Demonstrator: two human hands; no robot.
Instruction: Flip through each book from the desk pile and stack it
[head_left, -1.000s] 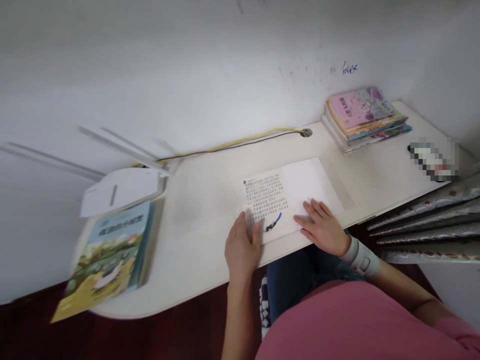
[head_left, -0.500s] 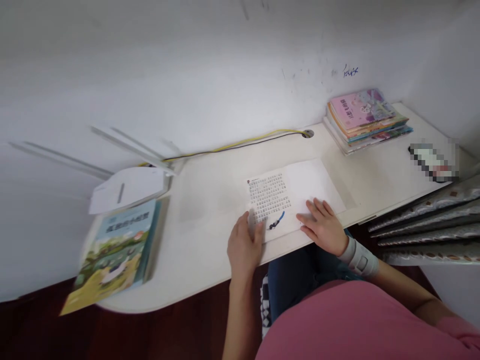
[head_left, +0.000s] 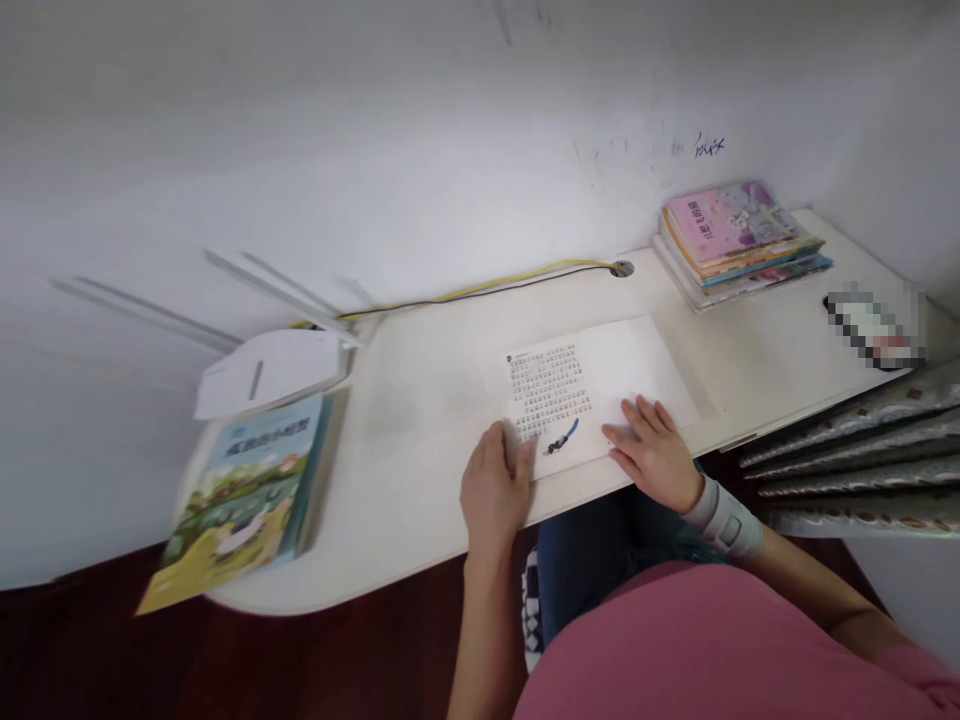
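An open book (head_left: 645, 360) lies flat on the white desk. Its left page carries lines of printed text and a small black-and-blue picture; the right page looks mostly blank. My left hand (head_left: 495, 485) grips the lower left edge of the book, thumb over the page and the other fingers curled along the outer side. Fingers spread, my right hand (head_left: 652, 450) rests flat on the lower part of the right page. A grey band circles my right wrist.
A book with a painted cover (head_left: 240, 490) overhangs the desk's left end, beside a white router (head_left: 274, 370) with antennas. Yellow and black cables (head_left: 487, 287) run along the wall to a hole. Stacked books (head_left: 739, 235) and a pixelated phone-like object (head_left: 874, 325) sit at right.
The whole scene has shifted slightly to the right in view as the head turned a little. Both hands keep their places on the book, and the pages look the same.
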